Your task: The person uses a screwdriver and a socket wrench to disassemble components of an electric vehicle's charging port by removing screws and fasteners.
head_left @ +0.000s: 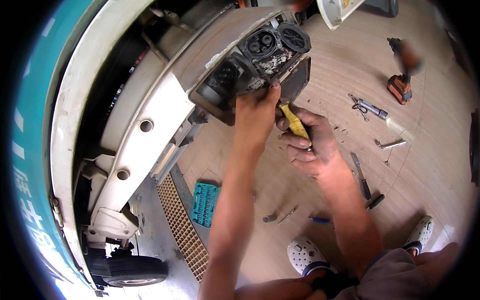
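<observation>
My left hand (254, 111) reaches into a dark open lamp-like housing (214, 109) at the end of the vehicle's body panel. Its thumb lies at the housing's lower edge, while the other fingers are hidden inside. Just to the right, my right hand (320, 134) is closed around a yellow-handled screwdriver (295, 121); most of its shaft cannot be made out. Inside the housing are a round black socket (261, 44) and grey, flaky debris (276, 62). A round black cap (294, 37) stands at its far end, and a dark flap (299, 80) hangs beside my left thumb.
The white and teal vehicle body (80, 100) fills the left. On the tiled floor lie an orange-black cordless power tool (400, 90), a flashlight (372, 108), an angled wrench (391, 144), a screwdriver (361, 177) and a teal socket set case (204, 204). A metal grate (182, 225) runs alongside.
</observation>
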A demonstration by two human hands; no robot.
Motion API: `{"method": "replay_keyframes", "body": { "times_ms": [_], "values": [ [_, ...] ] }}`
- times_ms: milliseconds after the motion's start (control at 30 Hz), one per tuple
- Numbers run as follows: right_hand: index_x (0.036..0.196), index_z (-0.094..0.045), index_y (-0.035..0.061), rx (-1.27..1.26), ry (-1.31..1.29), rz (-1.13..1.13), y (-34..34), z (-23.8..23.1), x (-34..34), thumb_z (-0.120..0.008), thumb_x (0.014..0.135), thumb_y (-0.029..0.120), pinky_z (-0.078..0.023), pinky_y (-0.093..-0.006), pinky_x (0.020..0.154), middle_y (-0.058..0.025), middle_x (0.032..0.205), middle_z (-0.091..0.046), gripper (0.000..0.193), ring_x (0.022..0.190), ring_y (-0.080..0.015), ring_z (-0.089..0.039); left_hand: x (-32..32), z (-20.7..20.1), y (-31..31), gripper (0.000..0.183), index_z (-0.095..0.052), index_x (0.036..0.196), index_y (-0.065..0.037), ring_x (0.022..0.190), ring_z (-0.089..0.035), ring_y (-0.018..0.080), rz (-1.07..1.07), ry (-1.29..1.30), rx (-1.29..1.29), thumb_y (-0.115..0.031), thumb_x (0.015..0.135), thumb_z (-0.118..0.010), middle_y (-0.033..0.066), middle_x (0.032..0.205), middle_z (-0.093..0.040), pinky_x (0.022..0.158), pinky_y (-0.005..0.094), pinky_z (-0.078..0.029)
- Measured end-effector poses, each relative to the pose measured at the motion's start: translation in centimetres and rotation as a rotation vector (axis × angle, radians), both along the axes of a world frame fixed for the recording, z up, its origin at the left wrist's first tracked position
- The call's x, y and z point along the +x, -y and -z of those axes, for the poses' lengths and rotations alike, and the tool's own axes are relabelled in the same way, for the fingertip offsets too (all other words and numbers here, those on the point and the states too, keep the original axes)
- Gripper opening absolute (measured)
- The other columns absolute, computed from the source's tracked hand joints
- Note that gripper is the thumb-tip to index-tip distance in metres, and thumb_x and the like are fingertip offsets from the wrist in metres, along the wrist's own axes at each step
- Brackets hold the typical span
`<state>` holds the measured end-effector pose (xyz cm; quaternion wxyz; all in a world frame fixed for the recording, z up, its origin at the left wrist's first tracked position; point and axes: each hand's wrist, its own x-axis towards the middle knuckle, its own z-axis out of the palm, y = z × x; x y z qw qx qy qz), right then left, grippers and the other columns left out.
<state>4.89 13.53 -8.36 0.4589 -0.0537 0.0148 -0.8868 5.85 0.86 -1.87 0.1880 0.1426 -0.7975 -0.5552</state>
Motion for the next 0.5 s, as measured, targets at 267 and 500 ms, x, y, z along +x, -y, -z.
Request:
{"method": "replay_keyframes", "body": {
  "times_ms": [267, 500],
  "values": [
    [0.114, -0.052, -0.0022, 0.055, -0.033, 0.075, -0.1, 0.1, 0.7, -0.051, 0.094, 0.015, -0.044, -0.0242, 0.034, -0.0114, 0.085, -0.060, 0.027, 0.049, -0.0117, -0.054, -1.5, 0.7, -0.7, 0.019, -0.062, 0.092, 0.014, 0.062, -0.063, 0.0237, -0.058, -0.064, 0.240, -0.004, 0.085, -0.062, 0.0190, 0.081, -0.066, 0.054, 0.0326, -0.052],
    [0.123, -0.051, -0.0063, 1.639, -1.452, 1.164, 0.5, -1.1, 7.3, -0.066, 0.084, 0.008, -0.050, -0.0450, 0.061, -0.0232, 0.087, -0.056, 0.044, 0.072, -0.0389, -0.059, -1.6, 1.0, -0.3, 0.013, -0.061, 0.079, 0.014, 0.056, -0.061, 0.0215, -0.179, -0.156, 0.441, 0.002, 0.083, -0.059, 0.0164, 0.070, -0.064, 0.052, 0.0323, -0.051]
  ]
}}
